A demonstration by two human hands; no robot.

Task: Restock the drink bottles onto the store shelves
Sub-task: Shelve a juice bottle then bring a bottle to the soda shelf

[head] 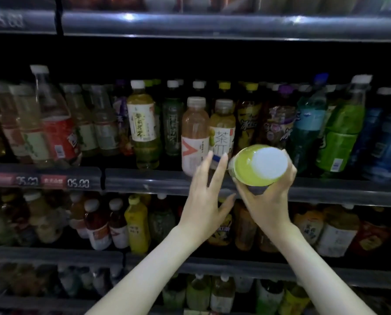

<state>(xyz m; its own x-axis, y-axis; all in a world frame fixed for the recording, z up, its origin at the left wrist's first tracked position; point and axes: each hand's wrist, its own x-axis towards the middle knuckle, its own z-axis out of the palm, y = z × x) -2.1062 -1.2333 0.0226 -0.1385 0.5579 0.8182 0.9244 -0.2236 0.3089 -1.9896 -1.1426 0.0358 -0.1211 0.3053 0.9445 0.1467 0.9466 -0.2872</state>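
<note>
My right hand point(267, 201) grips a yellow-green drink bottle point(244, 167) with a white cap, tilted so the cap points at the camera. It hangs in front of the middle shelf's rail point(167, 180). My left hand point(204, 201) is just left of it with straight, spread fingers, holding nothing. Its fingertips reach up in front of a pink bottle point(194, 130) and a pale tea bottle point(223, 128) standing at the shelf front. Whether the fingers touch them I cannot tell.
The middle shelf is packed with upright bottles: a yellow tea bottle point(142, 123), a red-labelled one point(58, 133) at left, green point(342, 133) and blue ones at right. Lower shelves point(53, 253) hold more bottles. A price strip point(42, 180) runs at left.
</note>
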